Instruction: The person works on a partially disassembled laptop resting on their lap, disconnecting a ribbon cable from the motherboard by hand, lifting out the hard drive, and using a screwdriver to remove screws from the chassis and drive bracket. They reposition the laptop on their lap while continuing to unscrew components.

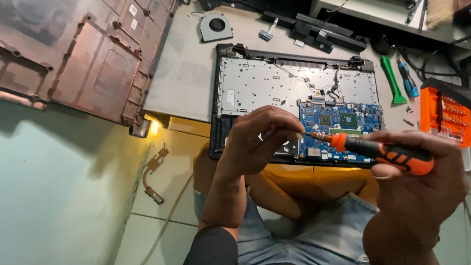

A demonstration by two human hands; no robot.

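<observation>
- Pale grey surface (186, 73) runs along a green wall, with a tiled floor below it and the person's knees in denim shorts tucked under its edge.
- An opened laptop chassis (294, 88) lies on that surface, its blue motherboard (338, 130) exposed at the near right corner.
- The right hand (417, 181) has its grip wrapped tight around the black-and-orange handle of a screwdriver (382, 152), held level and pointing left above the motherboard.
- The left hand (260, 140) has its fingertips pinched together on the screwdriver's tip.
- A cooling fan (216, 27) rests behind the chassis; the removed reddish bottom cover (88, 59) lies to the left.
- A green pry tool (392, 81), a blue-handled screwdriver (408, 78) and an orange bit case (444, 115) sit to the right.
- A copper heat pipe (153, 174) lies on the floor.
</observation>
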